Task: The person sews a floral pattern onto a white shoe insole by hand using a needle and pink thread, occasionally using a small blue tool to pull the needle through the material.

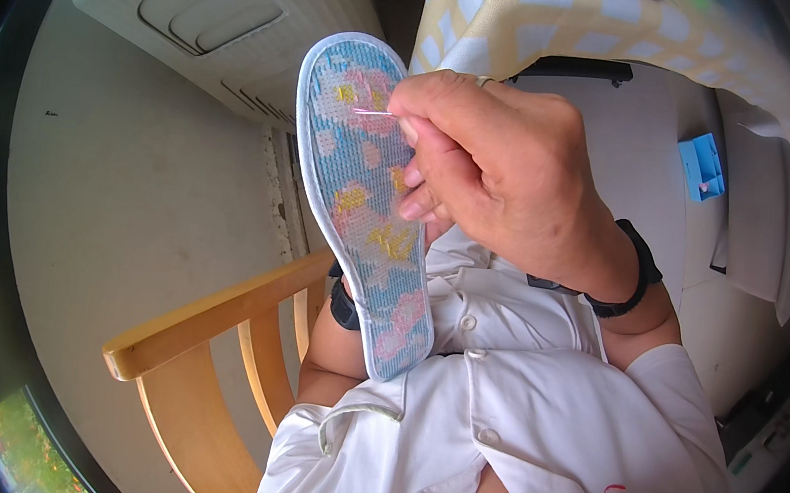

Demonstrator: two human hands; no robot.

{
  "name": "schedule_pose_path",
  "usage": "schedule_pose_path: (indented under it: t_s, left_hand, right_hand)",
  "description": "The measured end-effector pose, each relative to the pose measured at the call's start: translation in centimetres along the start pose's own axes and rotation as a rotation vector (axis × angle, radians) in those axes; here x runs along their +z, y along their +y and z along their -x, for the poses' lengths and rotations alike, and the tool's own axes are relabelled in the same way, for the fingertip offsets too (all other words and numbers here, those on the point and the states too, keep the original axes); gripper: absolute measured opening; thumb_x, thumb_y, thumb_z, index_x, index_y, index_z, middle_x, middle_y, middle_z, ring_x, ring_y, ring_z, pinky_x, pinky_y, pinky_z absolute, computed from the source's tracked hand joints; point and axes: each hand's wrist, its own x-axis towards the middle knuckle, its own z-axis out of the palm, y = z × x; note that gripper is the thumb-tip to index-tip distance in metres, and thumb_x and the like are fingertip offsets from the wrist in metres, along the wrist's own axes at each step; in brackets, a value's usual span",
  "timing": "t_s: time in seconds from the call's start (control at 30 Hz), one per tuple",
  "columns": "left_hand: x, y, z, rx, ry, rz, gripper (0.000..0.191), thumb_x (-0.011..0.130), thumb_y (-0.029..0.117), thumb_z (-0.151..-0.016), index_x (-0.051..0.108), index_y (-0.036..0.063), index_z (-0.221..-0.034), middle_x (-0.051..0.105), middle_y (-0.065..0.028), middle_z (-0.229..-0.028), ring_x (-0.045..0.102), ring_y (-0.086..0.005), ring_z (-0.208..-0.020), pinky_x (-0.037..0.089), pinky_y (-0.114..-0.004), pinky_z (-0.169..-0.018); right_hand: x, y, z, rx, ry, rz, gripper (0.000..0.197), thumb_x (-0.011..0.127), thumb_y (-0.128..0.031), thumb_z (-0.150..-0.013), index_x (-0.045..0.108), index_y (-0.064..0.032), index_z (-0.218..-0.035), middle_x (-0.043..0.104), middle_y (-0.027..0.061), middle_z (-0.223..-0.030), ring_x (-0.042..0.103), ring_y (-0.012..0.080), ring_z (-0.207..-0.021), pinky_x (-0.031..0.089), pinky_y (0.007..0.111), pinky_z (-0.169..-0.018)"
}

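An embroidered insole (pixel 383 163) with white edging stands tilted before me, its heel end low against my white shirt. Blue, pink and yellow stitches cover its mesh face. My right hand (pixel 499 163) is over its upper right part, thumb and forefinger pinched on a fine pinkish-white thread (pixel 373 113). The thread's short end points left across the insole; whether a needle is within the fingers cannot be seen. Behind the insole my left hand (pixel 436 230) holds it, mostly hidden, with a bit of finger showing at the right edge. Both wrists wear black bands.
A wooden chair armrest (pixel 222 310) is at lower left, below a ribbed pale cabinet or appliance (pixel 210 5). A checked cloth (pixel 516 8) hangs from a table ahead, with a phone-like device on top. A blue compartment box (pixel 702 167) lies at right by grey upholstered furniture (pixel 753 196).
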Motion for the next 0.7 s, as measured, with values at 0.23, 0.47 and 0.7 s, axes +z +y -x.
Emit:
schedule_pose_path:
  t_s: [0.23, 0.47, 0.7]
  left_hand:
    - [-0.2, 0.4, -0.9, -0.010, 0.012, -0.097, 0.028, 0.048, 0.039, -0.093, 0.047, 0.0116, -0.101, 0.042, 0.0000, -0.076, 0.039, -0.0114, -0.061, 0.034, -0.027, -0.055]
    - [1.5, 1.6, -4.6, 0.138, 0.338, -0.834, 0.036, 0.051, 0.043, -0.093, 0.050, 0.0122, -0.076, 0.031, 0.0053, -0.049, 0.029, -0.0062, -0.038, 0.024, -0.021, -0.036]
    - [3.6, 1.7, -5.9, 0.282, 0.534, -1.337, 0.026, 0.066, 0.028, -0.087, 0.067, 0.0029, -0.080, 0.066, -0.0025, -0.071, 0.059, -0.0040, -0.059, 0.047, -0.019, -0.055]
  right_hand:
    - [-0.1, 0.5, 0.0, 0.021, 0.015, -0.022, 0.016, 0.054, 0.010, -0.083, 0.059, 0.0012, -0.096, 0.061, 0.0079, -0.070, 0.067, 0.0141, -0.059, 0.051, 0.023, -0.047]
    - [-1.7, 2.5, -0.5, -0.087, 0.031, 0.011, 0.014, 0.056, 0.006, -0.083, 0.060, -0.0008, -0.095, 0.062, 0.0083, -0.073, 0.058, 0.0121, -0.058, 0.044, 0.023, -0.053]
    - [-0.6, 5.2, 1.0, 0.170, 0.059, -0.303, 0.017, 0.052, 0.006, -0.085, 0.055, 0.0018, -0.102, 0.061, 0.0095, -0.081, 0.057, 0.0098, -0.073, 0.046, 0.025, -0.065]
